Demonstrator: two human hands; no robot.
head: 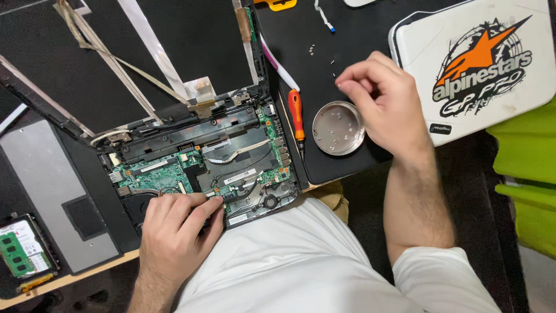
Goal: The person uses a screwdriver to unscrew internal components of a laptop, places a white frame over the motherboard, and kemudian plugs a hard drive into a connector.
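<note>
Two hands are being used: the left hand [174, 223], fingers curled, is steadying the opened laptop base [202, 168]; the right hand [379, 95], fingertips pinched together, contents indiscernible, is being held above the metal dish [339, 127]; release is best made low over it.

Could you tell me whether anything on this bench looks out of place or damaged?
A few tiny screws lie loose on the black mat, outside the round metal dish that holds others. The opened laptop has its board bare, with flat cables hanging loose across the lid.

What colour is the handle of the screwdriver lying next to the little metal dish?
The screwdriver handle is orange-red, with a black tip end; the head view shows it clearly.
</note>
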